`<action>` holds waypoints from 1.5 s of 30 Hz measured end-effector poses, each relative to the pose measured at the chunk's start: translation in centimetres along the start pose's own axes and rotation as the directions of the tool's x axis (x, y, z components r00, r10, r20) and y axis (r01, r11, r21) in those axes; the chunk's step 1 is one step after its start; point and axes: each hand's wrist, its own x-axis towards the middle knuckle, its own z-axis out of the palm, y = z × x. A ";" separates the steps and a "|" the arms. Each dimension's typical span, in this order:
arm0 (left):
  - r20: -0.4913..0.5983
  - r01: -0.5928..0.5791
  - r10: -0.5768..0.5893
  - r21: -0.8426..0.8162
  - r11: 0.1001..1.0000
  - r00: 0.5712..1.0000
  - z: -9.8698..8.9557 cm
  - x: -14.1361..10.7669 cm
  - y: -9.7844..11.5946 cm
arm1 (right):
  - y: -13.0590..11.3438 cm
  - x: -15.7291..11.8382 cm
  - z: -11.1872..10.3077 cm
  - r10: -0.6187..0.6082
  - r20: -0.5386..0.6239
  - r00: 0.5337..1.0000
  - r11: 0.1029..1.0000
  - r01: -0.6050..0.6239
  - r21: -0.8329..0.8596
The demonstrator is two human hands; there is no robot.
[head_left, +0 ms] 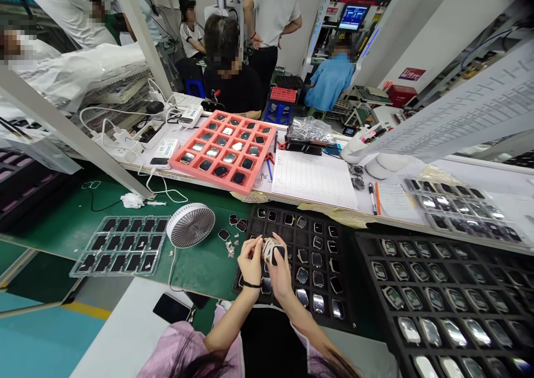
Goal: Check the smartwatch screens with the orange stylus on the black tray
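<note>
My right hand (280, 269) is wrapped round a pale-framed smartwatch case (269, 250) with a dark rounded-square face. The thumb and fingers of my left hand (251, 264) are pinched together at the left edge of that case. What lies between those left fingertips is too small to make out. Beneath both hands is a black compartment tray (308, 233) with rows of similar watch cases. To the left on the green mat, a few loose dark watch faces (233, 222) lie beside small pale scraps (231, 248).
A white fan (191, 226) stands beside a clear tray of black pieces (120, 245). On the shelf ahead are a coral tray of watch cases (246, 180) and a paper form (315, 180). Another black tray (459, 311) fills the right. Several people sit or stand beyond.
</note>
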 end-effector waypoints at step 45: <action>0.710 0.815 -0.513 -0.150 0.560 0.483 -2.1 1.2 -0.4 | -2.0 1.6 -3.2 0.272 0.135 0.953 0.956 -0.283 0.074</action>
